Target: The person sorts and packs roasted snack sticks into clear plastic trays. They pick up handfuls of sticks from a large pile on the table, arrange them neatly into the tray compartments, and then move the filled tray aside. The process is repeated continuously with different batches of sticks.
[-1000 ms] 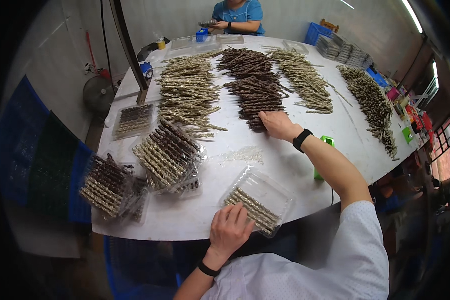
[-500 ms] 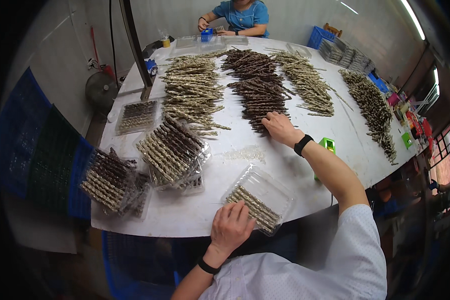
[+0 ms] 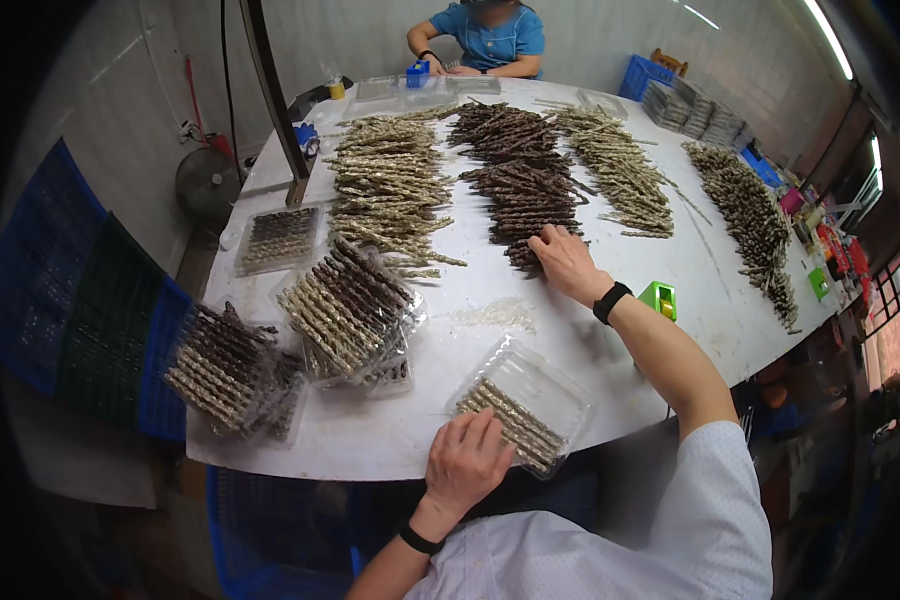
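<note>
My left hand (image 3: 467, 462) is at the near left edge of a clear plastic tray (image 3: 560, 380), fingers bent over its rim and touching the sticks inside. Several gold twisted sticks (image 3: 515, 425) lie side by side in the tray's near part; its far part is bare. At the near end of a heap of dark brown twisted sticks (image 3: 525, 190), my right hand (image 3: 567, 264) has its fingers closed down on the sticks there. How many it grips is hidden. Gold twisted sticks (image 3: 388, 180) form a heap left of the dark one, and another gold heap (image 3: 620, 175) lies right of it.
Filled clear trays (image 3: 345, 300) are stacked on the left, with more trays (image 3: 225, 365) beside them. A green tape dispenser (image 3: 658, 298) stands by my right forearm. Another stick heap (image 3: 745, 220) runs along the right. A co-worker (image 3: 490, 45) sits across the white table (image 3: 390, 440).
The view has shifted slightly. My hands stay almost in place, the left on the tray and the right at the dark sticks. The co-worker's hands have moved a little by the blue dispenser.
</note>
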### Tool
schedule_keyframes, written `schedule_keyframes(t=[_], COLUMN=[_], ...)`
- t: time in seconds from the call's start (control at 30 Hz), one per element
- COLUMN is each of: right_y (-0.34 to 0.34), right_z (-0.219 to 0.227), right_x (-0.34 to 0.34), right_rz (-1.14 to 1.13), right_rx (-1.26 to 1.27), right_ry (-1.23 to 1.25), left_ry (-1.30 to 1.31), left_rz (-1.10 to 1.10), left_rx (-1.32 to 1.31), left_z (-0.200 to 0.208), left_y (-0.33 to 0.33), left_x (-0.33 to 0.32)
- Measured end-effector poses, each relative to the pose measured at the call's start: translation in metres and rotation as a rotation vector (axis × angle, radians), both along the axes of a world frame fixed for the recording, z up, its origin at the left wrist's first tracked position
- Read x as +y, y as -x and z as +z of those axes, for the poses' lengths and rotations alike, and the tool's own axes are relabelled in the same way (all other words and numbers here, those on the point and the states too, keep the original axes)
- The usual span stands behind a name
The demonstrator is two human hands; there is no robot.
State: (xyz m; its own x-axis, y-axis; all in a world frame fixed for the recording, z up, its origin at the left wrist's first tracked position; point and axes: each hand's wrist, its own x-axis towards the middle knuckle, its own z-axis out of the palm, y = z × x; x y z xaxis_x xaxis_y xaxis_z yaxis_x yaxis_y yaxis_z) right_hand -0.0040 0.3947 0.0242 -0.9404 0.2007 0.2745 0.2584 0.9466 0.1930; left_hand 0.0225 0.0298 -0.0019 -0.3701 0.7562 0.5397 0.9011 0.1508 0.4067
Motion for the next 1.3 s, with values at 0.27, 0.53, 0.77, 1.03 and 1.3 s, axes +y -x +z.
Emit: schedule_keyframes(t=[0.27,0.53,0.77,1.03,1.3], right_y=[0.003,-0.001,-0.016,-0.055,-0.103], right_z=[-0.005,0.000,0.010,0.077,0.011], right_x=[0.010,0.006,0.014,-0.005,-0.027], right_rz=[-0.033,-0.051,-0.027,0.141,0.095], right_rx=[-0.110,-0.125,-0.419,0.518,0.650], right_ry=[-0.029,0.150,0.247,1.666,1.624], left_ry=[-0.011,-0.020,-0.038,-0.049,-0.046], left_rz=[-0.002,0.005,0.009,0.001,-0.018], left_rx=[-0.003,-0.008,0.008,-0.002,-0.005], left_z=[0.001,-0.001,0.000,-0.002,0.002], left_y=[0.000,0.000,-0.001,0.000,0.000], left_x=[0.001,-0.001,0.001,0.001,0.004])
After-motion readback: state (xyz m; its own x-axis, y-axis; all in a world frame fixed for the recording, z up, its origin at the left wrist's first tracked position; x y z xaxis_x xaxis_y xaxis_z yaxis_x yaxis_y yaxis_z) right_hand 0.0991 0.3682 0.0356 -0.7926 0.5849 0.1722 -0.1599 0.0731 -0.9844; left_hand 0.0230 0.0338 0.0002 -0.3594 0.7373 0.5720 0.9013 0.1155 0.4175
